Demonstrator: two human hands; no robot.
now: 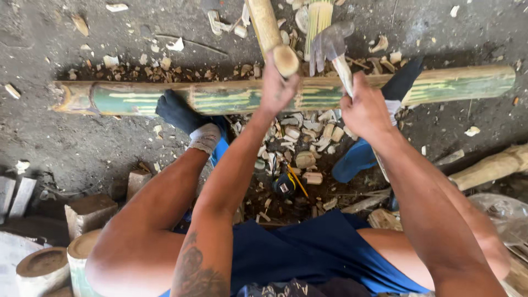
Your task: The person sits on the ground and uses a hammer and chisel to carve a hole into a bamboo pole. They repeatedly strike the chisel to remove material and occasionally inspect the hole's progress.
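Your left hand (276,88) has its fingers curled tight round the cut end of a short bamboo piece (270,34), steadying it upright and slightly tilted above the ground. Your right hand (366,107) is clenched on the handle of a cleaver-like chopping blade (330,44), its dark, broad head raised just beside the bamboo's end and blurred in the view. Both fists are fully closed on what they hold.

Below them, a long green bamboo pole (456,82), striped yellow along its length, lies across the dirt floor (66,148), and your dark-socked left foot (181,113) and right foot (404,80) press against it. Pale chips and offcuts (300,140) litter the ground between your feet, and a black-and-yellow tape measure (286,184) lies among them. Sawn bamboo stumps (47,264) stand at the lower left.

The risk looks plain: the blade hangs near the knuckles of the gripping hand, so a glancing stroke off the round, hard culm could slide toward them. The piece has no support beneath it and could twist in your grip. Its end face shows pale, clean and round; the skin is tan and dry.
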